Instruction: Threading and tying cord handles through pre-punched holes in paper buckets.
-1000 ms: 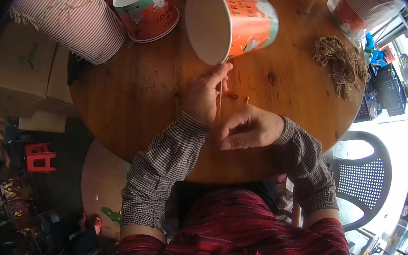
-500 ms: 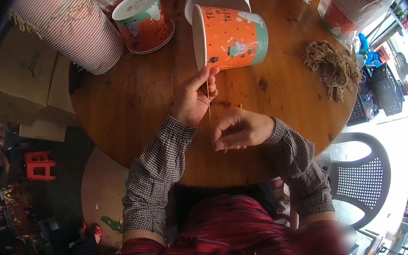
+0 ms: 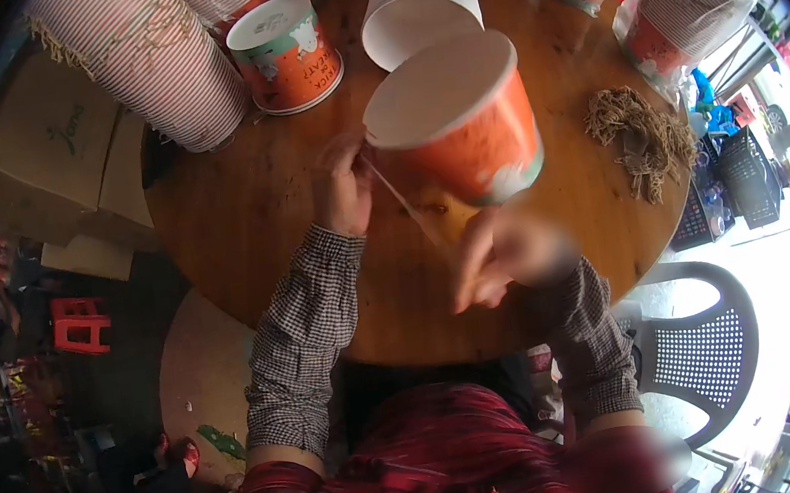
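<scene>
An orange paper bucket [image 3: 485, 136] with a green base band tilts over the table, its white mouth turned up toward me. My left hand [image 3: 346, 192] pinches it at the left end of the rim, fingers closed. From that spot a thin cord [image 3: 399, 196] slants tautly down to my right hand [image 3: 507, 254], which is closed at the cord's lower end and smeared by motion. The fingertips of that hand are partly hidden. Behind the bucket, a white paper tub or stack of tubs [image 3: 423, 12] lies on its side, mouth toward me.
Another printed bucket [image 3: 291, 79] stands upside down at the far left, beside a tall leaning stack of buckets [image 3: 150, 70] with cords draped on it. A bundle of tan cords [image 3: 639, 139] lies at right. Plastic-wrapped bucket stacks [image 3: 679, 14] stand far right. A grey chair [image 3: 701, 359] is nearby.
The bucket has swung round so its mouth faces up toward me. My left hand has shifted left with its rim; my right hand has moved right and slightly down, slanting the cord.
</scene>
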`<action>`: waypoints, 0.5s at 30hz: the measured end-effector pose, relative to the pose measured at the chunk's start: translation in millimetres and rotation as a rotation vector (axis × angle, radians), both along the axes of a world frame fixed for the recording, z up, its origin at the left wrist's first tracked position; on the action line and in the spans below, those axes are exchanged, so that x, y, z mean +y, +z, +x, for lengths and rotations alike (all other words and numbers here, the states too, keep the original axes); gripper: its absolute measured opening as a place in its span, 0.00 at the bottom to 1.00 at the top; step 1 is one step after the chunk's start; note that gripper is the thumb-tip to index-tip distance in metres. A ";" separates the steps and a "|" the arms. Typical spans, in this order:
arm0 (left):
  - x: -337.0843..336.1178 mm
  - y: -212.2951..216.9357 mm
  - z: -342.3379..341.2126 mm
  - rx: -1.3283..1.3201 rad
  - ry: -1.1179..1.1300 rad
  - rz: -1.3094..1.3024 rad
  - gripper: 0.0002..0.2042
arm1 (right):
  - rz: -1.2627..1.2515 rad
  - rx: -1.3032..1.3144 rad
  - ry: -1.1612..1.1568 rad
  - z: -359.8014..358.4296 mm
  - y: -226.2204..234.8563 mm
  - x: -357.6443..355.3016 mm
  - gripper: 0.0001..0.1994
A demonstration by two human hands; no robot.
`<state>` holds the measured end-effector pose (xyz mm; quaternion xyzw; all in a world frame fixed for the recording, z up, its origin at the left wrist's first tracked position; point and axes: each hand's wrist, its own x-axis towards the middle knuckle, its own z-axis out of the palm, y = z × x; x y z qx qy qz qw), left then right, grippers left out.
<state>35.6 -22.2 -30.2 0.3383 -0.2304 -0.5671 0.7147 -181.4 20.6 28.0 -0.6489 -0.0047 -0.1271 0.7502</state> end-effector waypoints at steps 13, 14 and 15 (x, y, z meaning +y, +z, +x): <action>10.1 55.6 28.0 -0.519 -0.058 -0.178 0.10 | 0.585 -0.849 -0.689 -51.7 -3.0 -26.7 0.21; 7.1 54.4 28.0 -0.485 -0.065 -0.184 0.09 | 0.576 -0.779 -0.754 -55.8 -6.0 -28.6 0.20; 6.1 56.3 32.4 -0.457 -0.059 -0.187 0.08 | 0.582 -0.781 -0.746 -51.0 -7.3 -30.3 0.20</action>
